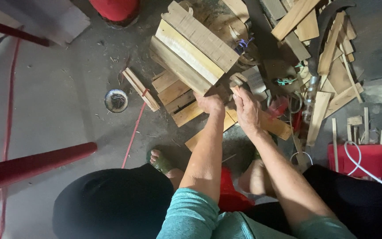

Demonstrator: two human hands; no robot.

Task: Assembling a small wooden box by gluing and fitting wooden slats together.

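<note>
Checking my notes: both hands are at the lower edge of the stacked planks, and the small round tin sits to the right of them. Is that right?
Not quite. The head view shows the tin left of the planks, not right. Both the left hand and right hand are at their lower edge.

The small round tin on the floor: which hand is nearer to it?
Left. The left hand is to the right of the tin, gripping the wooden boards; the right hand is farther right.

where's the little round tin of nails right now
In the head view the round tin sits on the grey floor, left of the loose wooden slats and well left of the left hand.
</note>
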